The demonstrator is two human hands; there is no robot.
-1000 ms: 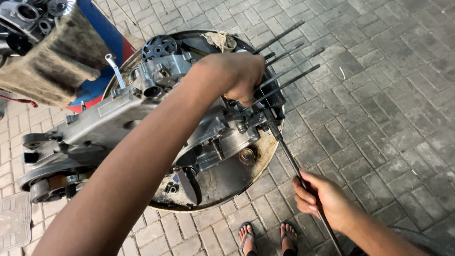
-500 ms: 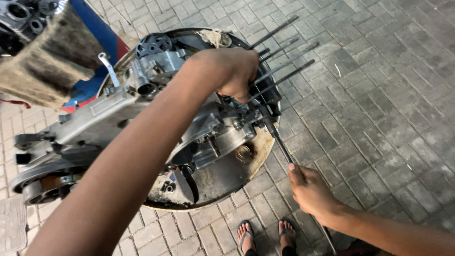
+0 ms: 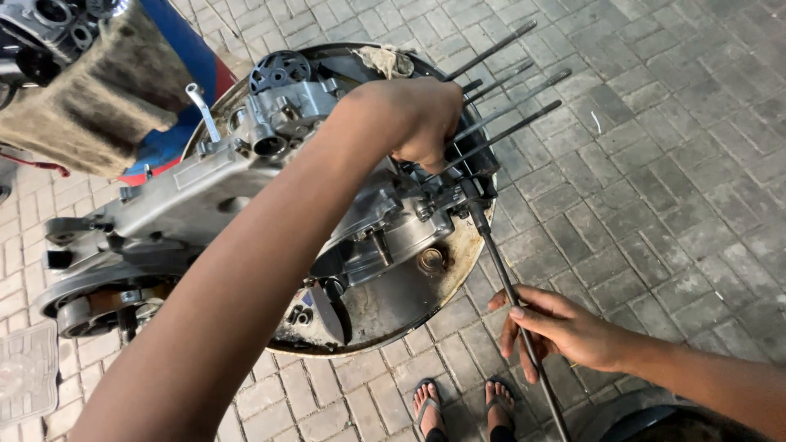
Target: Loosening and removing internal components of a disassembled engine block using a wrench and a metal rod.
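Note:
A grey metal engine case (image 3: 246, 196) lies in a round, oily metal pan (image 3: 385, 315) on the paved ground. Several long studs (image 3: 508, 90) stick out of its right end. My left hand (image 3: 422, 119) reaches across the case and grips it at the base of the studs. My right hand (image 3: 565, 331) holds the shaft of a long dark wrench (image 3: 499, 270), whose far end sits on the case just below my left hand.
A brown rag (image 3: 90, 106) hangs over a blue and red stand (image 3: 176, 49) at the upper left, with other engine parts (image 3: 41, 24) beside it. My sandalled feet (image 3: 458, 409) stand below the pan. A small round part (image 3: 431, 260) lies in the pan. Grey paving stones (image 3: 655, 164) spread to the right.
My right hand has slid a little up and left along the wrench shaft. My left hand stays on the case by the studs.

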